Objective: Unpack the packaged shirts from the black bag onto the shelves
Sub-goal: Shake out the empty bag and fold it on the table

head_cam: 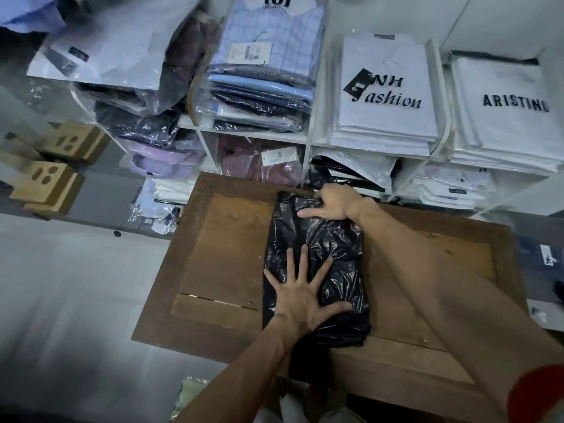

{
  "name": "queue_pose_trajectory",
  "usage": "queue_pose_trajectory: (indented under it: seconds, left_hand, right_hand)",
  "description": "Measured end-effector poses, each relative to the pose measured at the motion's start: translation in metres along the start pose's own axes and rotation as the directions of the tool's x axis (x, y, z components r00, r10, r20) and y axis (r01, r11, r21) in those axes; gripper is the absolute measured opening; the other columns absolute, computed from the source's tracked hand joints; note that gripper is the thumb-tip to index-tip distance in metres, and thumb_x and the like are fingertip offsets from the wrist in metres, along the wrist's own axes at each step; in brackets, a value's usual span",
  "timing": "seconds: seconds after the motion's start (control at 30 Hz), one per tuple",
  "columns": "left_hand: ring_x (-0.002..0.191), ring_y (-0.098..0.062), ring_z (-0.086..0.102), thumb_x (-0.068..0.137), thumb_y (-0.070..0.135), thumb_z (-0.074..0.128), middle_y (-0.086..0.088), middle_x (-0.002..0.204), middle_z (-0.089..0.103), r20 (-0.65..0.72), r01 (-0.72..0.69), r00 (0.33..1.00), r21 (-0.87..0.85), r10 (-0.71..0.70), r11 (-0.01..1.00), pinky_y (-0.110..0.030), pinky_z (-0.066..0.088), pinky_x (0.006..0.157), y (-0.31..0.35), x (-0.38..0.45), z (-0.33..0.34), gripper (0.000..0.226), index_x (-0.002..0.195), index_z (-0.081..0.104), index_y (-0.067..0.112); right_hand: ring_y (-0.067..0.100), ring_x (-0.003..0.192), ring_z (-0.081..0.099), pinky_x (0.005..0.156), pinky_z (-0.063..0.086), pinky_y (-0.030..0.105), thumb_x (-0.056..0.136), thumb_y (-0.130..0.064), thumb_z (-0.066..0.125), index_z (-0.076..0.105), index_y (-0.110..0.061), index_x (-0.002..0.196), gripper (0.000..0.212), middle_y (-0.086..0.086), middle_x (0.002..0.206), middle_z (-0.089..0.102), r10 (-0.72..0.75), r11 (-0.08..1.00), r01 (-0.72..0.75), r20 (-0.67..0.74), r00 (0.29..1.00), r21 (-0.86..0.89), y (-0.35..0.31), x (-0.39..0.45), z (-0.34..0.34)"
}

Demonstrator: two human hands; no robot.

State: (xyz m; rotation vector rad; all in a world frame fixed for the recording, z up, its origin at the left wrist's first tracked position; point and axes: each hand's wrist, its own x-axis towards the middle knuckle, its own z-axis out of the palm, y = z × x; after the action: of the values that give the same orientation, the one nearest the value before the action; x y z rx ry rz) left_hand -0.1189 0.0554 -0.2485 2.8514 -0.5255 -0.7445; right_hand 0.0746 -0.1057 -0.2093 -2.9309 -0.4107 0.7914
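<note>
A crumpled black plastic bag (329, 239) lies flat on a wooden table (225, 239), folded around something flat. My left hand (302, 291) presses down on its near half with fingers spread straight. My right hand (332, 203) rests on the bag's far end, thumb stretched out to the left, its fingers curled over the far edge. White shelves (308, 141) behind the table hold stacks of packaged shirts (387, 96) in clear plastic. What is inside the bag is hidden.
Further shirt packs fill the lower compartments (360, 172) right behind the table's far edge. Cardboard boxes (48, 181) stand on the floor at the left. Grey floor (76, 285) spreads left of the table. A dark packaged item (546, 257) lies at the right.
</note>
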Motion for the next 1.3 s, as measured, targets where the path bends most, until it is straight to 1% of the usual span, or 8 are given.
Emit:
queue_pose_trajectory:
  seconds: [0.17,0.47,0.63,0.77,0.87,0.97,1.1,1.3]
  left_hand:
    - [0.145,-0.036,-0.040,0.071,0.101,0.015,-0.004,0.160,-0.042,-0.002,0.008,1.000,-0.001,-0.008,1.000,-0.084,-0.006,0.104,0.001,0.000,0.000,0.101,0.150,-0.025,0.053]
    - [0.146,-0.038,-0.037,0.072,0.100,0.012,-0.007,0.159,-0.042,0.020,0.019,1.000,0.012,-0.019,1.000,-0.084,-0.003,0.105,0.000,-0.004,-0.001,0.101,0.150,-0.028,0.051]
    - [0.154,-0.038,-0.016,0.079,0.094,0.015,-0.005,0.167,-0.024,0.046,-0.001,0.999,-0.023,0.002,1.000,-0.079,0.011,0.110,-0.002,-0.002,-0.018,0.091,0.155,-0.013,0.052]
    - [0.145,-0.033,0.022,0.090,0.082,0.030,-0.003,0.166,0.010,-0.127,0.050,0.990,-0.068,-0.059,0.996,-0.065,0.034,0.106,-0.025,0.010,-0.034,0.079,0.157,0.010,0.047]
    - [0.153,-0.032,0.007,0.087,0.086,0.020,-0.006,0.169,-0.002,-0.114,0.060,0.992,0.033,-0.056,0.998,-0.075,0.009,0.112,-0.026,0.013,-0.030,0.087,0.159,-0.004,0.045]
    - [0.153,-0.032,0.002,0.084,0.088,0.031,-0.007,0.169,-0.006,-0.180,0.001,0.983,-0.165,-0.031,0.986,-0.071,0.005,0.117,-0.026,0.011,-0.021,0.088,0.159,0.010,0.046]
    - [0.136,-0.042,0.027,0.086,0.057,0.069,-0.022,0.157,0.021,-0.254,0.154,0.861,-0.695,-0.440,0.702,-0.052,0.028,0.117,-0.041,0.024,-0.035,0.077,0.150,0.039,0.027]
    - [0.133,-0.043,0.039,0.093,0.054,0.063,-0.016,0.149,0.037,-0.099,0.215,0.937,-0.592,-0.335,0.777,-0.050,0.037,0.109,-0.056,0.036,-0.058,0.085,0.161,0.018,0.029]
  right_hand:
    - [0.031,0.152,0.017,0.123,-0.004,0.056,0.066,-0.091,0.060,0.057,-0.032,0.142,0.096,0.003,0.158,0.036,-0.010,0.979,0.046,0.174,0.985,-0.201,0.006,0.000,-0.016]
    - [0.026,0.118,0.056,0.097,0.049,0.036,0.072,-0.033,0.083,0.057,-0.017,0.131,0.066,0.000,0.123,0.057,0.129,0.918,-0.244,0.346,0.929,0.313,0.035,-0.019,-0.032]
    - [0.020,0.068,0.044,0.058,0.031,0.030,0.067,-0.009,0.054,0.053,-0.011,0.070,0.004,0.006,0.070,0.050,0.318,0.538,-0.353,0.204,0.926,0.765,0.029,-0.034,0.015]
    - [0.026,0.075,0.058,0.070,0.049,0.032,0.086,-0.005,0.050,0.058,-0.012,0.080,0.012,0.011,0.081,0.062,0.409,0.040,-0.305,0.262,0.874,0.952,0.018,-0.045,0.024]
    - [0.030,0.074,0.069,0.075,0.062,0.042,0.096,-0.010,0.057,0.067,-0.006,0.092,0.011,0.019,0.091,0.073,0.448,-0.197,-0.260,0.323,0.834,0.945,0.009,-0.047,0.042]
    - [0.024,0.095,0.071,0.096,0.057,0.042,0.091,-0.039,0.075,0.070,-0.009,0.104,0.033,0.010,0.110,0.075,0.577,-0.134,-0.208,0.247,0.778,0.969,0.005,-0.045,0.062]
    - [0.025,0.109,0.062,0.089,0.044,0.027,0.092,-0.060,0.064,0.064,-0.008,0.122,0.060,0.006,0.116,0.067,0.741,0.104,-0.303,0.130,0.659,0.947,-0.004,-0.055,0.063]
    - [0.034,0.127,0.052,0.109,0.040,0.040,0.103,-0.034,0.040,0.024,-0.010,0.157,0.061,0.016,0.144,0.051,0.705,-0.165,-0.221,0.271,0.656,0.961,-0.023,-0.071,0.057]
